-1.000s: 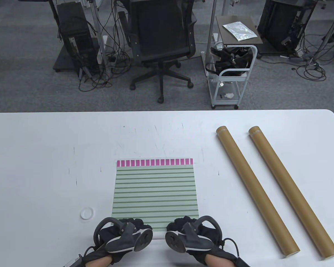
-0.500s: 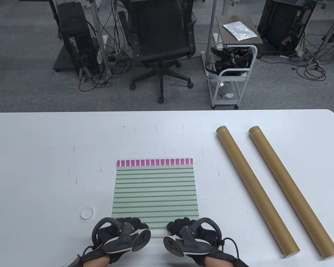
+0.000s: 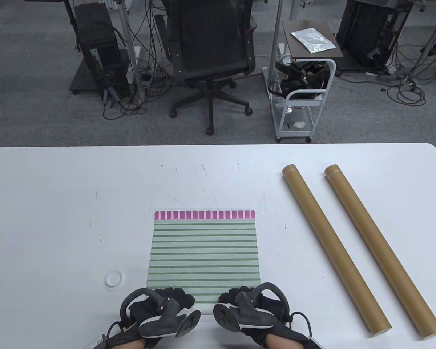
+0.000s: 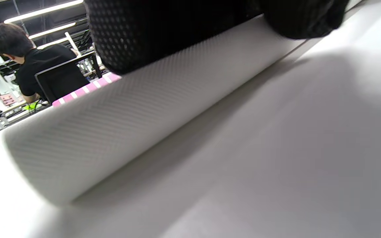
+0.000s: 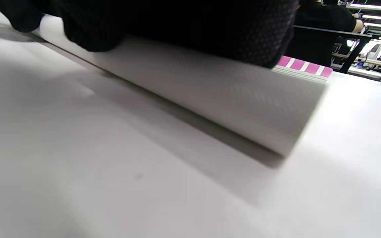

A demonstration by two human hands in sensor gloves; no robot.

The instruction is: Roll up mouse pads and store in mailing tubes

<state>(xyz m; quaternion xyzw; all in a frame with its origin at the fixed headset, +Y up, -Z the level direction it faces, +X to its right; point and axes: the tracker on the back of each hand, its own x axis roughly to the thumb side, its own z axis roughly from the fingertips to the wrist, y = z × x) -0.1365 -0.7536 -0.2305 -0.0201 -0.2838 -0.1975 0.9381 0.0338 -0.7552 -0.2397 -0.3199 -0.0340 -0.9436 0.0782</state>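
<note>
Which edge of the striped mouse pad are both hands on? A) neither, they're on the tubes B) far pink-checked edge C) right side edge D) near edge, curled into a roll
D: the left hand and right hand rest on the near edge of the mouse pad, whose white underside curls up in the left wrist view.

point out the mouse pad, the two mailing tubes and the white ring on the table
mouse pad (image 3: 203, 251), table view, striped middle
left mailing tube (image 3: 330, 243), table view, mid-length
right mailing tube (image 3: 379, 243), table view, mid-length
white ring (image 3: 113, 279), table view, its rim
</note>
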